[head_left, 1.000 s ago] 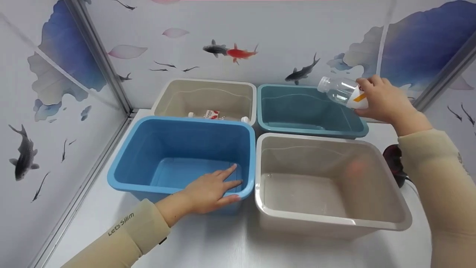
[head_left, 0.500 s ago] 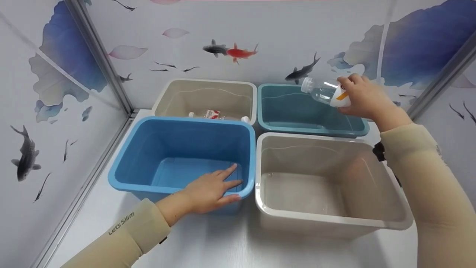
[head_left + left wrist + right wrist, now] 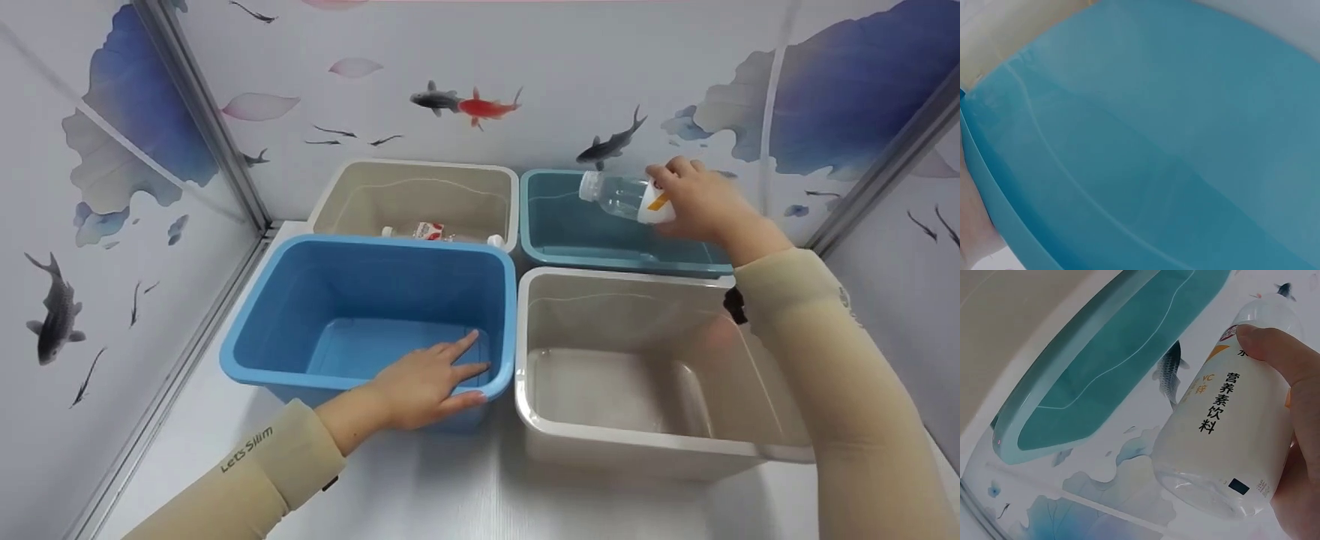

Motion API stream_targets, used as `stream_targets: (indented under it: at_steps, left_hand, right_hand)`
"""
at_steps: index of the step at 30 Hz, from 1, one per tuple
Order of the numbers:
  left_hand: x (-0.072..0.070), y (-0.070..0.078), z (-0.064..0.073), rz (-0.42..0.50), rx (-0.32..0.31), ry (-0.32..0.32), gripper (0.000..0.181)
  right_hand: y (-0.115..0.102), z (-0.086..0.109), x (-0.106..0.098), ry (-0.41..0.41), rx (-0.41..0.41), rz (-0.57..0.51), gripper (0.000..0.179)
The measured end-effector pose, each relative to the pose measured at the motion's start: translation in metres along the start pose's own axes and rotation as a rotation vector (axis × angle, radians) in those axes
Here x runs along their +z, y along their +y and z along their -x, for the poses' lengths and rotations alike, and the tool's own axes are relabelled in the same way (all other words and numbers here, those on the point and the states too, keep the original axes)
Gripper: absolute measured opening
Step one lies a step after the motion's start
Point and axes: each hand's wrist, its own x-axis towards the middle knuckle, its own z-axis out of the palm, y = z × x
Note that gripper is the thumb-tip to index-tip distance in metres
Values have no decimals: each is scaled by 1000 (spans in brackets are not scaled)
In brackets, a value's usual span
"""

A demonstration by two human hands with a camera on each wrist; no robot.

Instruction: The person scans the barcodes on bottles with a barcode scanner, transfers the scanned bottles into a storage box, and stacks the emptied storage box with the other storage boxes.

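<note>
My right hand (image 3: 701,201) grips a clear plastic bottle (image 3: 616,196) around its white label, holding it tilted on its side with the neck to the left. In the head view the bottle overlaps the teal bin (image 3: 574,259) at the back right. The right wrist view shows the bottle (image 3: 1224,410) close up, with dark lettering on its label and my thumb pressed on it. My left hand (image 3: 420,386) rests at the near right corner of the blue bin (image 3: 360,240), fingers spread straight over its rim.
A beige bin (image 3: 420,165) at the back left holds a red-and-white labelled bottle (image 3: 430,231) and white caps, partly hidden by the blue bin. Another beige bin (image 3: 600,427) stands front right, partly behind my right forearm. Printed walls close in the white table (image 3: 450,495).
My right hand has carried the bottle leftward and slightly down, from the teal bin's right end to over its middle. The left hand has stayed still.
</note>
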Motion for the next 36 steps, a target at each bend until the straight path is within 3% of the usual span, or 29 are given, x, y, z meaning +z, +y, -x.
stream_targets:
  at_steps: [10, 20, 36]
  left_hand:
    - [1, 0, -1, 4, -3, -11, 61]
    - [1, -1, -1, -5, 19, -11, 61]
    - [0, -1, -1, 8, 7, -12, 61]
  right_hand:
    - [-8, -11, 18, 17, -54, 16, 70]
    - [-10, -16, 32, -28, -70, 47, 67]
    - [-12, -26, 51, -111, 5, 6, 68]
